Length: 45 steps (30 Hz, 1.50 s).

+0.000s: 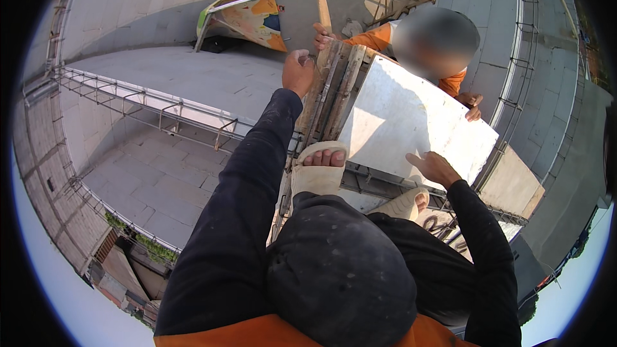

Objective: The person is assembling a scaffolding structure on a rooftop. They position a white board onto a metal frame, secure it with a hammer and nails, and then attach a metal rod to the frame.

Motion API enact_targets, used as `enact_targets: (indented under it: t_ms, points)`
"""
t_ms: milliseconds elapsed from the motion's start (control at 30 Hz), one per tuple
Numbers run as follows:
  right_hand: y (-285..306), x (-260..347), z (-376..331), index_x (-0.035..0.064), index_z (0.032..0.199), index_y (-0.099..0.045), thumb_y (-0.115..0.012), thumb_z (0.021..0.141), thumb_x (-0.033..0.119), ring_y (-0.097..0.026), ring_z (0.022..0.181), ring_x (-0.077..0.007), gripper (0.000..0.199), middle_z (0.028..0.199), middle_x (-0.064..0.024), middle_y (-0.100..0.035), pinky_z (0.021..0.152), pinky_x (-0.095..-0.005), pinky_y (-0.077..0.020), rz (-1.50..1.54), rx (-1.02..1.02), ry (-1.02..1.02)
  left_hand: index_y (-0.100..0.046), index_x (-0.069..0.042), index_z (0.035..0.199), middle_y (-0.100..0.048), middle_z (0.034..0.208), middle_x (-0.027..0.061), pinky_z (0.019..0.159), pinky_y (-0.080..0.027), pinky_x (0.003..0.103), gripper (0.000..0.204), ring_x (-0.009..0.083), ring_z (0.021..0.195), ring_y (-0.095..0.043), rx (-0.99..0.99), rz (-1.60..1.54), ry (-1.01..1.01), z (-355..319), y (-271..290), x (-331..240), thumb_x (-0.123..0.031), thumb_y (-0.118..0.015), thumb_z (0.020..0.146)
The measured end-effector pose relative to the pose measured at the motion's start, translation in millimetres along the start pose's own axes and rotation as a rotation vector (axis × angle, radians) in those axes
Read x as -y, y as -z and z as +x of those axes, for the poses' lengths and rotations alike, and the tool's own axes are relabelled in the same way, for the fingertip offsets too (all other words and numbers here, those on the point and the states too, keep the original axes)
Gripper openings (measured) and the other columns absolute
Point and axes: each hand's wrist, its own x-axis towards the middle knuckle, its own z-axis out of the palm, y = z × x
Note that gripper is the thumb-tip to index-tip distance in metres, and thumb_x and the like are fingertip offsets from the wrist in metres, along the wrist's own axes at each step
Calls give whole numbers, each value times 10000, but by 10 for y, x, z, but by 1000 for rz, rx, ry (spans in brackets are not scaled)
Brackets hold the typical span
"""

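Where a white board (411,122) is set at a slant just right of some upright timbers (344,93), its lower edge is overlapped by the right hand (437,169), whose thumb and fingers are spread; whether the board is touched cannot be told. At the upper left of the timbers the left hand (299,72) is held with its fingers curled in; whether any wood is gripped cannot be made out. Part of the board is brightly lit, the rest shaded. At the board's right edge a co-worker's hand (471,106) is placed, and the co-worker's other hand (323,37) is seen by the top of the timbers, below an orange sleeve (376,37). Close under the board, two feet in cream footwear (317,182) are planted beside a rebar cage (379,181). Farther left, another cage (160,106) is stretched along grey block walls (160,167).
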Motion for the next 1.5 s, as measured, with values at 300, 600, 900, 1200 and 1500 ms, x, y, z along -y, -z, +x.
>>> enact_targets:
  t_ms: [300,600,900,1200,1500]
  points:
    - [-28,-67,69,-185,1148,-692,-535,975,729,-697,1109,-492,943,1083,-397,-707,989,-512,-517,12,-19,-10,-719,13,1267,-756,1041,147,917,-517,365,434,250,968,-696,383,-105,153,-128,14,365,-299,-620,981]
    - [29,-5,73,-169,1193,-688,-533,976,727,-694,1136,-482,934,1125,-394,-704,1004,-501,-516,7,9,-21,-703,21,1221,-726,1046,275,928,-513,457,424,430,1008,-691,376,135,93,-89,-26,332,-318,-572,1003]
    - [79,35,61,-159,1137,-709,-537,972,734,-717,1063,-472,925,1032,-350,-732,953,-503,-531,17,45,-76,-679,33,1284,-709,1184,303,1015,-491,458,458,460,1149,-656,457,141,153,-82,14,118,-317,-580,1005]
    - [10,-19,57,-158,1092,-719,-529,969,749,-721,1059,-462,934,994,-354,-727,957,-504,-527,10,6,-34,-681,26,1222,-709,1080,321,936,-503,486,413,501,1055,-655,289,131,29,-106,-138,472,-304,-576,998]
    - [146,141,-127,-178,1150,-695,-481,988,739,-680,1139,-502,956,1128,-389,-701,1028,-510,-506,4,38,-63,-662,46,1301,-699,1218,329,1026,-490,474,463,489,1171,-651,488,108,136,-127,12,111,-310,-565,1021]
